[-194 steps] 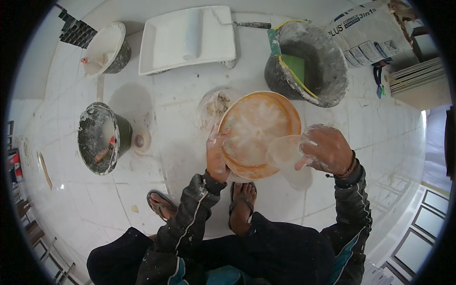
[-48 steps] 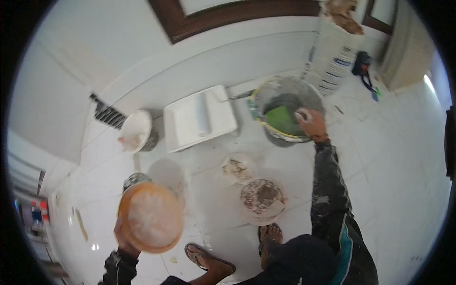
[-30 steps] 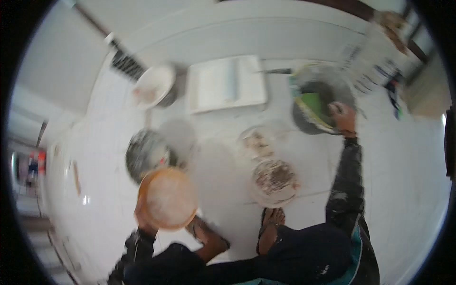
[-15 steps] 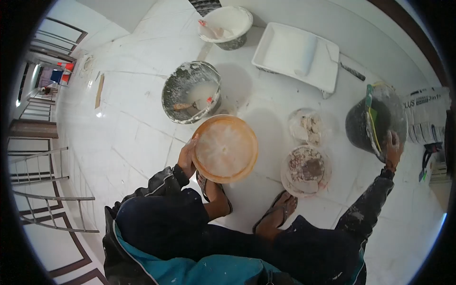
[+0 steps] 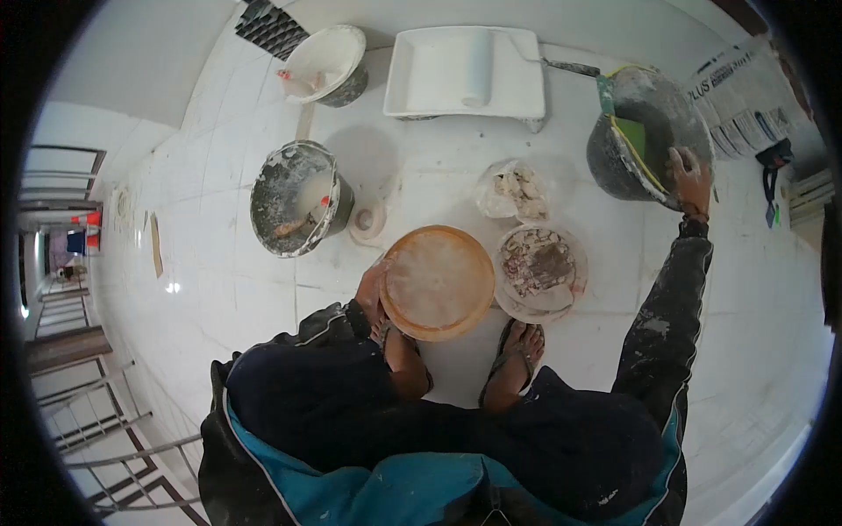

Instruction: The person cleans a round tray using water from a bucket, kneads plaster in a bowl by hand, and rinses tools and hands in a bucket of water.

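Note:
My left hand (image 5: 372,294) is closed on the left edge of a round orange plastic container (image 5: 438,282), its broad face dusted whitish. It is held above the floor near my feet. My right hand (image 5: 690,177) has its fingers curled at the near right rim of a dark, plaster-smeared bucket (image 5: 614,162), partly covering that rim. Inside this bucket a green piece (image 5: 631,138) shows. Right of the orange container stands a round tub (image 5: 576,294) with crumbly brownish material. Behind it lies a clear plastic bag (image 5: 497,195) with pale lumps.
A dark bucket (image 5: 263,206) holds whitish liquid and a brush; a tape roll (image 5: 367,221) lies beside it. Farther back are a paint bucket (image 5: 342,88), a white paint tray (image 5: 402,79) with a roller (image 5: 478,70), and a printed bag (image 5: 745,96). Metal railings (image 5: 140,456) stand left.
My view has swung right, so the buckets and tray appear farther left. The orange container now sits closer to the tub of crumbly material. My right hand stays at the dark bucket's rim.

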`<state>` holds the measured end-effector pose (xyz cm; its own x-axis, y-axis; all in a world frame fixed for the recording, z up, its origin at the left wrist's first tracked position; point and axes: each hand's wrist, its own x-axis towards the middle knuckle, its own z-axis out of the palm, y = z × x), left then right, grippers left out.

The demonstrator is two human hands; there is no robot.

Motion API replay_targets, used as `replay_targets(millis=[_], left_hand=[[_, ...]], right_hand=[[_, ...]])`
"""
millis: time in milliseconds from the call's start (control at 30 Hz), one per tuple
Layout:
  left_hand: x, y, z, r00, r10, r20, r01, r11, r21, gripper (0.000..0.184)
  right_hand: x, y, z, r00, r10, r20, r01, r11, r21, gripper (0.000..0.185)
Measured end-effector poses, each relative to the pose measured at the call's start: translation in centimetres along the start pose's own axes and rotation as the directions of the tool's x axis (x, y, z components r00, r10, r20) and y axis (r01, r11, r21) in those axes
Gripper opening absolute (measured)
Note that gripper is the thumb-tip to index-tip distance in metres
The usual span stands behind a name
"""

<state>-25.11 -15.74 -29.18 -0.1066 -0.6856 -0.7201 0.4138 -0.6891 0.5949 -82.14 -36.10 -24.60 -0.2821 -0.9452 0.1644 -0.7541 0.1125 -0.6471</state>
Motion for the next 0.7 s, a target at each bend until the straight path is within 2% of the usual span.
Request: replay_targets(millis=[33,233,300,367,433,500,533,600,667,700], left_hand=[[0.2,0.2,0.5,1.0,-0.008,0.015,0.008,1.0,0.011,0.051],[1.6,-0.3,2.8,0.99,0.11,0.089,-0.119,0.987,0.103,0.038],[2.6,-0.6,3.1,0.993,0.048,0.112,-0.045,0.999,-0.03,0.035],[3.4,-1.1,3.3,0.988,0.054,0.147,-0.042,0.996,-0.081,0.035],[3.8,-1.5,3.4,0.982,0.068,0.174,-0.045,0.99,-0.132,0.034],[4.1,-1.3,3.6,0.988,0.072,0.134,-0.06,0.994,-0.095,0.036],[4.1,-1.3,3.8,0.987,0.075,0.141,-0.061,0.993,-0.102,0.036],[4.0,-1.2,3.8,0.976,0.089,0.196,-0.061,0.988,-0.142,0.038],[4.8,-1.3,3.2,0.976,0.083,0.199,-0.055,0.988,-0.142,0.038],[5.0,-1.6,2.8,0.978,0.073,0.196,-0.046,0.989,-0.141,0.039]], right_hand=[[-0.1,-0.4,-0.4,1.0,0.017,-0.005,-0.016,0.998,0.066,0.031],[0.6,0.8,-0.3,0.999,-0.038,-0.009,0.038,0.999,0.015,0.029],[0.5,0.2,-0.7,0.998,-0.066,0.007,0.066,0.998,-0.025,0.028],[-0.3,-0.9,-1.0,0.998,-0.018,-0.063,0.027,0.989,0.148,0.028],[-0.6,-1.4,-1.3,0.998,0.022,-0.063,-0.01,0.984,0.177,0.027],[-0.4,-0.5,-1.1,0.959,-0.156,-0.237,0.172,0.984,0.052,0.028],[-0.6,-0.4,-1.0,0.957,-0.163,-0.239,0.179,0.983,0.044,0.028],[-2.9,-2.5,-1.2,0.815,-0.071,-0.576,0.186,0.972,0.144,0.028],[-8.1,-5.9,-0.9,0.74,0.015,-0.672,0.228,0.935,0.271,0.028],[-10.9,-4.9,0.0,0.733,0.044,-0.679,0.15,0.963,0.224,0.029]])
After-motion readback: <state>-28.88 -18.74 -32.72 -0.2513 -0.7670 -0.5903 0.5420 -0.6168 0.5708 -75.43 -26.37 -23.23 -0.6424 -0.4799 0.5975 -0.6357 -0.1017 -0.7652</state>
